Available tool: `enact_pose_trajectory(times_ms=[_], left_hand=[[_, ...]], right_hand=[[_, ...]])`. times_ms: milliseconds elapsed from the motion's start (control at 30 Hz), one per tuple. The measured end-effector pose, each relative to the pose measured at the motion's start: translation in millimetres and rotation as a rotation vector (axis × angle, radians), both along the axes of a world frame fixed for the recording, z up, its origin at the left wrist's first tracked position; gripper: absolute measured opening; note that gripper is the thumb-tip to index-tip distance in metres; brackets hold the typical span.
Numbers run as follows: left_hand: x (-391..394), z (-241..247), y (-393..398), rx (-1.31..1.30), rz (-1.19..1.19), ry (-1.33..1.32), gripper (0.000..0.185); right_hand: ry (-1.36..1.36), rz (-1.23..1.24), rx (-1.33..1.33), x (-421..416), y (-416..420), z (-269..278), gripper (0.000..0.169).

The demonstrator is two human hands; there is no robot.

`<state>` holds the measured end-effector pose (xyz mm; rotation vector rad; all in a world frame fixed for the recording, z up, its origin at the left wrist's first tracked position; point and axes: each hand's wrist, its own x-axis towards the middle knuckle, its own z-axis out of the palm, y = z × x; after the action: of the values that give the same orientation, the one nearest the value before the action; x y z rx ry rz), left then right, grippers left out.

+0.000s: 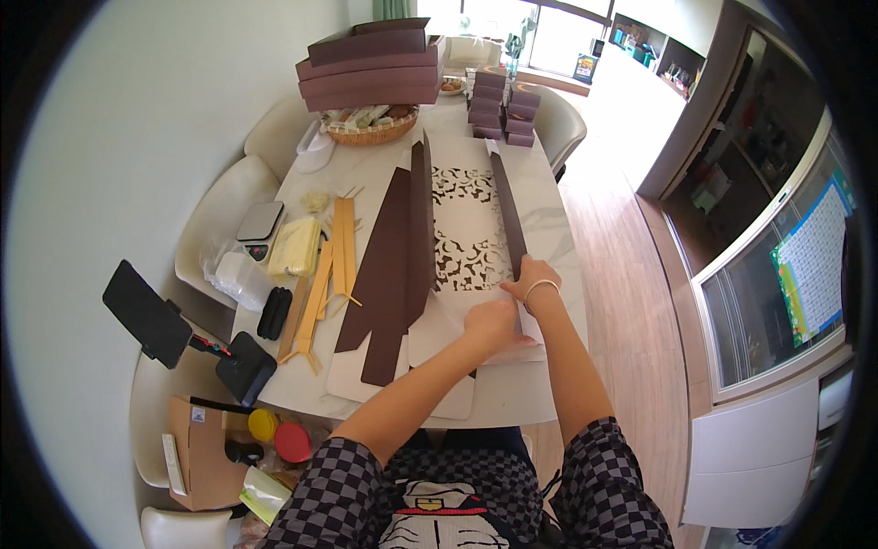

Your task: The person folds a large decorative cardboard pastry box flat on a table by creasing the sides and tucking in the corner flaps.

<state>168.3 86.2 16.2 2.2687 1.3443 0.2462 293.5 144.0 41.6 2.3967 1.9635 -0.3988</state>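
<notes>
A partly folded cardboard box blank [466, 216], dark brown outside and white inside, lies lengthwise before me. Its middle panel has scroll-shaped cut-outs. My right hand [538, 280] grips the raised brown right side wall [509, 206] close to its near end. Just below and to the left, my left hand [492, 322] holds the near right corner, its thumb along the white near flap; its fingertips are partly hidden. The left side wall [420, 233] stands up, and a wide brown panel [384, 261] spreads out to its left.
Yellow folded card strips [343, 247], a kitchen scale [260, 221] and a black phone stand [245, 367] line the left side. Farther back are large brown boxes [370, 75] above a wicker basket [374, 134], and stacks of small boxes [487, 103]. Chairs [212, 219] flank the marble-patterned table [549, 206].
</notes>
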Motion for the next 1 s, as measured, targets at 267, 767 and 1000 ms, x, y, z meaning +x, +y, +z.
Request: enact_pose_trajectory(times_ms=[267,767,1000], left_hand=[[33,-6,3,-0.126,0.057,-0.023,0.074],[50,-2,-2,-0.192,0.236,-0.207,0.046],[46,-13,-1,0.185,0.189,-0.057,0.045]], right_hand=[[0.159,0.128,-0.082,34,29,-3,0.049],[0.528,-0.052,-0.206,48,22,-2,0.047],[0.557,-0.075,-0.219,50,24,-23,0.039]])
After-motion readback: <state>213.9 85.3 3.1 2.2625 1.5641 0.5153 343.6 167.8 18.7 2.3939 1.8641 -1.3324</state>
